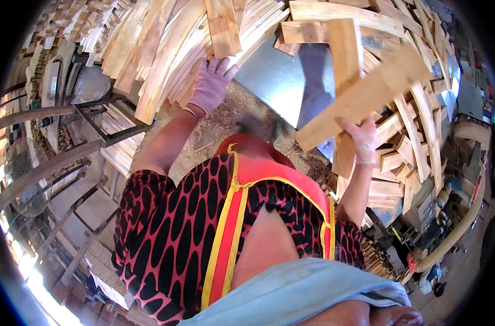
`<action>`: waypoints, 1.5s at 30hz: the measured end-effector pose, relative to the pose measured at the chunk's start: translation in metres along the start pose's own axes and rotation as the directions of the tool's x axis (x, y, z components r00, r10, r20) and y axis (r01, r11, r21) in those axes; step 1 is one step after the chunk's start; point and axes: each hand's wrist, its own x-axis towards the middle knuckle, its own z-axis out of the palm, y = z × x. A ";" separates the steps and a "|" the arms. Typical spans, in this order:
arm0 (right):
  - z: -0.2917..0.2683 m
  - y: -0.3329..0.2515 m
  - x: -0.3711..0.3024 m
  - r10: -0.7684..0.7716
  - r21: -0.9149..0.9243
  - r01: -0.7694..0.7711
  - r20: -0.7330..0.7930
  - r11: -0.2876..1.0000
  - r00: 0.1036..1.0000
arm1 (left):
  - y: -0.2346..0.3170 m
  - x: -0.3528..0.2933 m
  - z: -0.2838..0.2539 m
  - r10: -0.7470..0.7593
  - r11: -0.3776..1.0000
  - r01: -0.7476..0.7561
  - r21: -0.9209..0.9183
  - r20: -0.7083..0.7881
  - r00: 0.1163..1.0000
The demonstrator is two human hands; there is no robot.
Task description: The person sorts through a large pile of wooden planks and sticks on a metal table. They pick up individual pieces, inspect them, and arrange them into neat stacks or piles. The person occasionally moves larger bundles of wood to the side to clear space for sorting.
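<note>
My left hand [210, 87], in a pale pink glove, reaches up to the near end of a wooden board [223, 28]. Its fingers are spread and lie at that end, over a stack of long narrow boards [174, 60]. On the right, my gloved right hand [361, 138] grips a wooden board [367, 99] by its lower edge, with the thumb on the face; the far fingers are partly hidden. This board slants up to the right and crosses in front of another upright-looking board [345, 54], which is slightly blurred.
A grey metal tabletop [272, 73] lies between the stacks. Many boards are piled crosswise [416, 130] at the right. Sawdust and shavings [234, 111] cover the floor before me. A metal frame [103, 122] stands at the left, and a ribbed hose [454, 233] curves at the lower right.
</note>
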 end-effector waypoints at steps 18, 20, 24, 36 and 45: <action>0.230 -0.035 0.092 -0.100 0.463 0.097 -0.017 0.881 0.995 | 0.055 0.003 -0.008 -0.254 0.808 0.313 -0.499 0.184 0.950; 0.223 -0.023 0.168 0.178 0.686 0.034 -0.237 0.727 0.955 | 0.059 0.010 -0.010 -0.236 0.768 0.280 -0.576 0.152 0.960; 0.225 -0.042 0.240 0.121 0.867 -0.031 -0.034 0.498 0.992 | 0.058 -0.015 -0.005 -0.267 0.696 0.248 -0.674 0.077 0.961; 0.051 -0.159 0.248 -0.162 0.981 0.063 -0.033 0.181 0.986 | 0.059 -0.063 -0.015 -0.268 0.773 0.057 -0.632 -0.244 0.932; 0.065 -0.049 0.061 0.175 0.908 -0.053 -0.023 0.416 0.984 | 0.052 -0.012 -0.058 -0.254 0.828 0.328 -0.454 0.217 0.942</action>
